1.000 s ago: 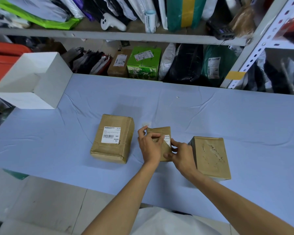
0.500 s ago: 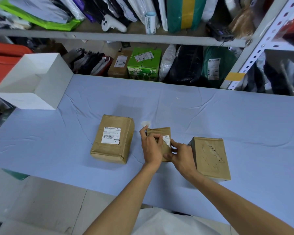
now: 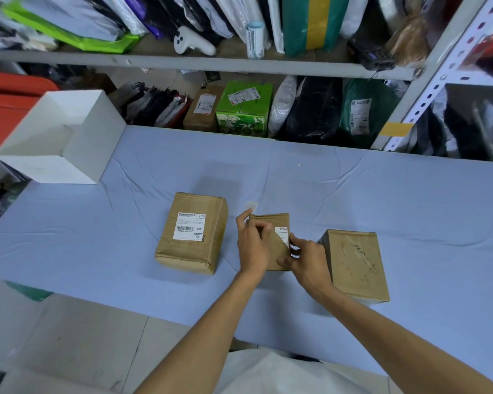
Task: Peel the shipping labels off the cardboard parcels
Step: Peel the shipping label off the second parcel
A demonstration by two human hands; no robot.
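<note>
Three brown cardboard parcels lie on the blue cloth. The left parcel [image 3: 192,234] carries a whole white shipping label [image 3: 189,226]. The right parcel [image 3: 353,263] shows a torn patch and no label. Between them the small middle parcel [image 3: 276,223] is tilted up off the cloth. My left hand [image 3: 252,244] grips its left side, fingers over its face. My right hand [image 3: 306,258] holds its lower right edge. Its label [image 3: 282,234] is partly covered by a brown flap that slants across it. A small white scrap [image 3: 251,205] lies just behind.
An open white box [image 3: 66,137] stands at the far left of the table. Behind the table's far edge, shelves hold a green carton [image 3: 244,109], a brown box, bags and mailers. A white shelf post [image 3: 436,81] rises at the right. Floor tiles show below the near edge.
Both hands stay on the middle parcel; the left hand's fingers have shifted a little over its face. The other two parcels have not moved.
</note>
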